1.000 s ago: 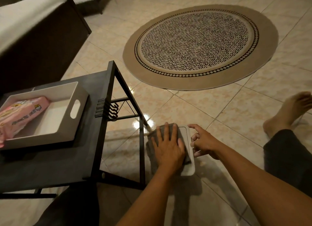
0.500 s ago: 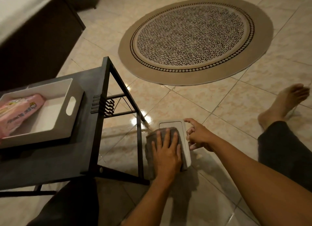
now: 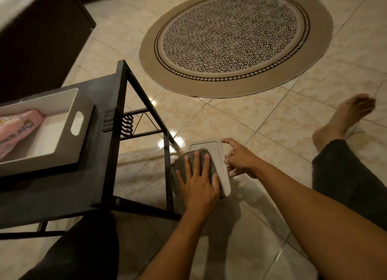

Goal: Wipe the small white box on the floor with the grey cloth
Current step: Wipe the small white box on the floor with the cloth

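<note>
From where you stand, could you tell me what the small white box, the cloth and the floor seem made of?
Small white box: likely matte plastic, smooth rounded corners. Grey cloth: soft, fuzzy fabric, perhaps microfibre; it drapes over the box. Floor: glazed ceramic tile, glossy, with glare and grout lines.

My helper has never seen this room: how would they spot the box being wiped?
From the round rug, come nearer to the black table. By its leg, a flat white box lies on the floor. Unlike the white tray up on the table, it has a grey cloth on it under the left hand.
</note>
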